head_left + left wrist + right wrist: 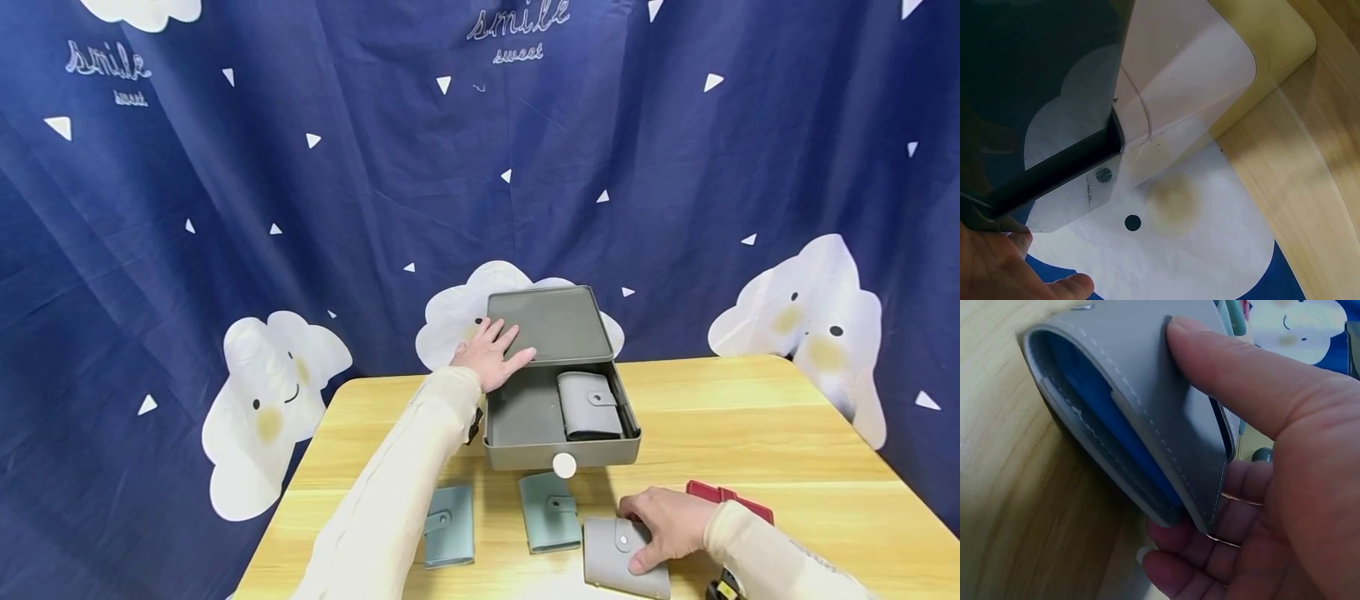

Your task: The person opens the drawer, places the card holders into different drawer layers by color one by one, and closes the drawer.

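Observation:
A grey metal box stands with its hinged lid raised. My left hand touches the lid's left side, its fingers spread. One grey card holder with a snap strap lies in the box's right half. My right hand pinches another grey card holder at its right edge, near the front of the table. In the right wrist view, the thumb presses the cover of this grey card holder and fingertips are under its edge; blue shows inside.
Two green card holders, one in front of the box and one farther left, lie on the wooden table. A red card holder lies beyond my right wrist. A blue curtain hangs behind the table.

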A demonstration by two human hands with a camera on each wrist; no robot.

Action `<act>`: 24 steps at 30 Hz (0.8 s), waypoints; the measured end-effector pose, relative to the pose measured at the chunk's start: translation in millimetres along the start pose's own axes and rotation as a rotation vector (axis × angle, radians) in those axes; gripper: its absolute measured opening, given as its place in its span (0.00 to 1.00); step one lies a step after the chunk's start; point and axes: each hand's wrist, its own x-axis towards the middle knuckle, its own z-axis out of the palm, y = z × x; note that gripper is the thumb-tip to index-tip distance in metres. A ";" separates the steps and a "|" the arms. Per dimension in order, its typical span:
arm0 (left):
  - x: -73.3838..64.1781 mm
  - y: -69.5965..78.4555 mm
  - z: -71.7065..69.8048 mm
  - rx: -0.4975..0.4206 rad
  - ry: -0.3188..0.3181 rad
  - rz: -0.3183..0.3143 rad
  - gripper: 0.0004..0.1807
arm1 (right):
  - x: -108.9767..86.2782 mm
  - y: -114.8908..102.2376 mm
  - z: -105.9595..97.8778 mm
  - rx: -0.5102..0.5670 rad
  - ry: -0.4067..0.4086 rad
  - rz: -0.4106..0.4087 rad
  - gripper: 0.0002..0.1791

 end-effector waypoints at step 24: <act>-2.4 -1.0 -1.1 -0.024 0.006 0.005 0.45 | -8.4 22.4 -5.9 0.508 -0.113 -0.106 0.03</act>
